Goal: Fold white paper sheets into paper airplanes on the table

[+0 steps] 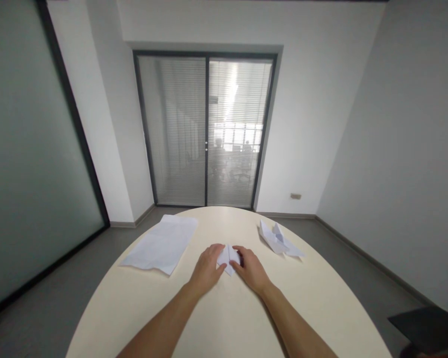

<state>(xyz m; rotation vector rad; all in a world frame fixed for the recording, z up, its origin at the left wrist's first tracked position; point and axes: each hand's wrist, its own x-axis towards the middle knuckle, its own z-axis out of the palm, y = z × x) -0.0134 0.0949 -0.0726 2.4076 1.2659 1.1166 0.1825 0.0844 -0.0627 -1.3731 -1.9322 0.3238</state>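
Observation:
A small folded piece of white paper (229, 255) lies between my hands near the middle of the table, with a crease running down its centre and a point toward me. My left hand (208, 267) grips its left side between thumb and fingers. On the right side, my right hand (251, 267) holds it the same way, fingers curled behind and thumb in front. Parts of the paper's side edges are covered by my fingers.
White paper sheets (162, 244) lie flat at the table's left. Folded paper boats (278, 239) sit at the right, near the rounded edge of the cream table (224, 318). A dark chair-like object (429, 328) stands at the lower right.

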